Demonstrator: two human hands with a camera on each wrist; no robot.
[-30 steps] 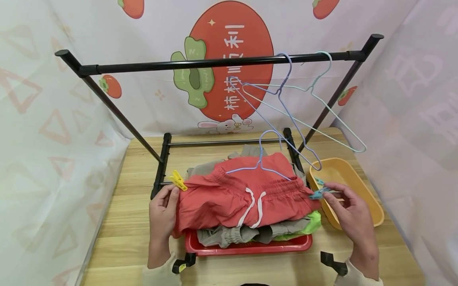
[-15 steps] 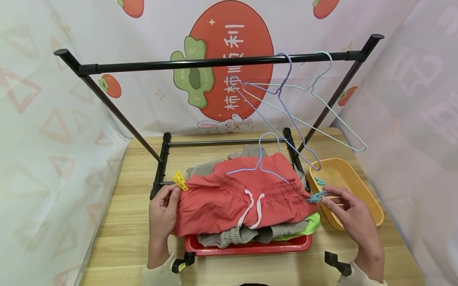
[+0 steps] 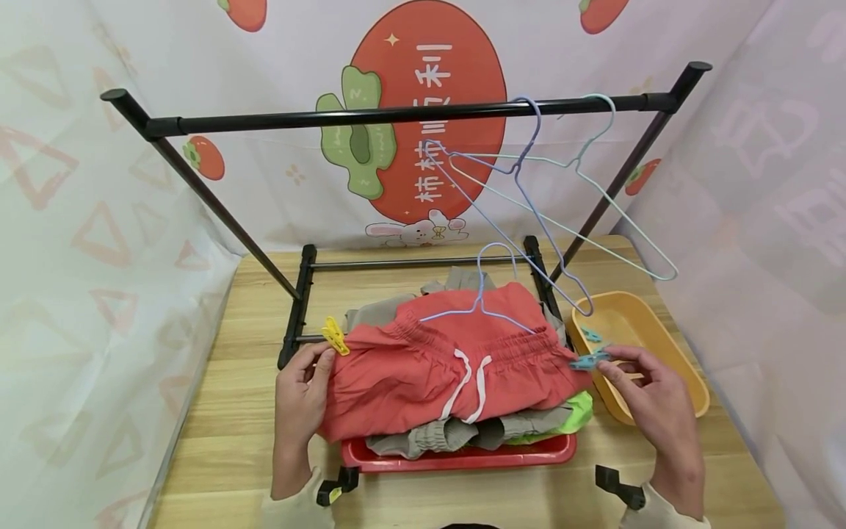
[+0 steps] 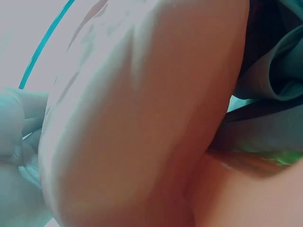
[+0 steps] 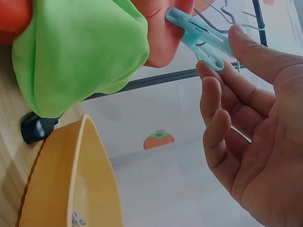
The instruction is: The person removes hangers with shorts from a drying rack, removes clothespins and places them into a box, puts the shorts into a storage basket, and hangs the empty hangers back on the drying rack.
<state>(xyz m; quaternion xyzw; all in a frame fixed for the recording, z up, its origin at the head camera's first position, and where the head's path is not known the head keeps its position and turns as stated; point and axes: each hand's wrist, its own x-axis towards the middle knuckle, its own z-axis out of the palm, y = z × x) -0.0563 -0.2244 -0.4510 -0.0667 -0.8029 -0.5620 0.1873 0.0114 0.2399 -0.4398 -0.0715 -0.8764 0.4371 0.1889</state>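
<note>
Red shorts point(image 3: 390, 375) with white drawstrings lie spread over a clothes pile, a lavender hanger point(image 3: 481, 297) at their waistband. A yellow clothespin point(image 3: 335, 336) is on the waistband's left end. Just below it, my left hand point(image 3: 299, 400) pinches the edge of the shorts; in the left wrist view cloth covers much of the frame and the fingers are hard to make out. My right hand point(image 3: 654, 404) pinches a light-blue clothespin point(image 5: 203, 35) between thumb and fingers. Its tip is at the red cloth on the waistband's right end.
A red basket point(image 3: 456, 463) beneath holds grey garments point(image 3: 436, 438) and a bright green one point(image 3: 578, 413). At right stands a yellow bin point(image 3: 687, 367) with clothespins. A black rack point(image 3: 370, 117) carries a purple hanger point(image 3: 529, 147) and a mint hanger point(image 3: 624, 213).
My right hand and the blue clothespin have shifted slightly right, then left, then back a little at the waistband end. The left hand stays at its corner; the yellow clothespin has edged right.
</note>
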